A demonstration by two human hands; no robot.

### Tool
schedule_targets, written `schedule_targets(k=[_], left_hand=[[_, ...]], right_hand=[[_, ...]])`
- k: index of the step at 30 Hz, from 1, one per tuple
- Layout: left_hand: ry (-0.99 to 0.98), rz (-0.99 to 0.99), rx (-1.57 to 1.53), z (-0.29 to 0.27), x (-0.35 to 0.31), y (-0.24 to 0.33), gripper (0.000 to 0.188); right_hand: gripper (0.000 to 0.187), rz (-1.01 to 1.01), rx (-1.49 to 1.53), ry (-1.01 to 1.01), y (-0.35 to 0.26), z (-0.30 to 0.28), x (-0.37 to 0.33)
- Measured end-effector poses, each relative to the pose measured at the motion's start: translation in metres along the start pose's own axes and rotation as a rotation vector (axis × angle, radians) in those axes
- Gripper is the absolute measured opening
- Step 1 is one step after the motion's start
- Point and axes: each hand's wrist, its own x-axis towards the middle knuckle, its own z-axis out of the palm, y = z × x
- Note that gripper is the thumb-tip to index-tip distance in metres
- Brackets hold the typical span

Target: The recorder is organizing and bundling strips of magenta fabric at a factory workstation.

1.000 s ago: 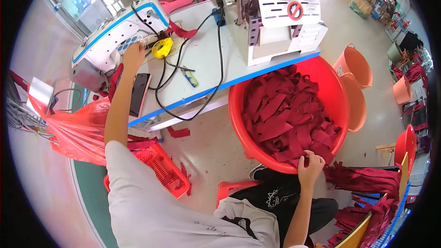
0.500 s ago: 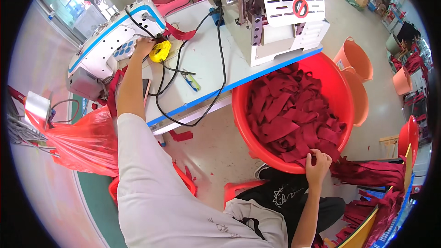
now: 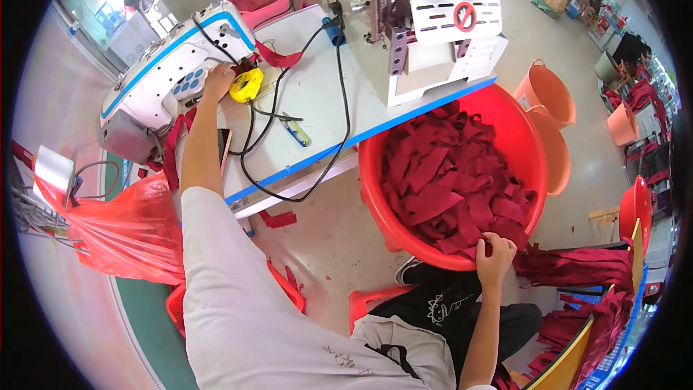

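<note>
My left hand [image 3: 219, 81] reaches under the head of a white sewing machine [image 3: 170, 54] with a blue stripe. Its fingertips are partly hidden there, beside a yellow roll-shaped object [image 3: 246, 85]. From that spot a dark red fabric strip [image 3: 278, 58] runs out to the right. At the near rim of a large red tub [image 3: 377, 206], my right hand [image 3: 495, 256] is closed, its thumb and fingers pinching the edge of a dark red strip. A heap of similar fabric strips [image 3: 451, 173] fills the tub.
Black cables [image 3: 345, 112] loop across the white table and hang over its blue edge, near a small green-handled cutter [image 3: 297, 132]. A white machine [image 3: 447, 47] stands at the table's right end. Orange buckets [image 3: 546, 94] stand beyond the tub; a red plastic bag [image 3: 133, 227] hangs at left.
The whole view has shifted slightly, so things sit a little further left in it. Both hands keep nearly the same places at the sewing machine and the tub rim.
</note>
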Motion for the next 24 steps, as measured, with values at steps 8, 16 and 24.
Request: schedule_targets(k=[8, 16, 24], left_hand=[[0.013, 0.162, 0.388, -0.004, 0.015, -0.004, 0.025], [0.338, 0.067, -0.194, -0.063, -0.062, 0.018, 0.021], [0.035, -0.134, -1.496, -0.180, -0.201, 0.160, 0.015]], right_hand=[[0.016, -0.004, -0.022, -0.012, 0.001, 0.003, 0.000], [0.016, -0.016, -0.021, 0.004, 0.006, 0.006, -0.001], [0.029, 0.017, -0.039, -0.044, 0.001, -0.005, -0.004]])
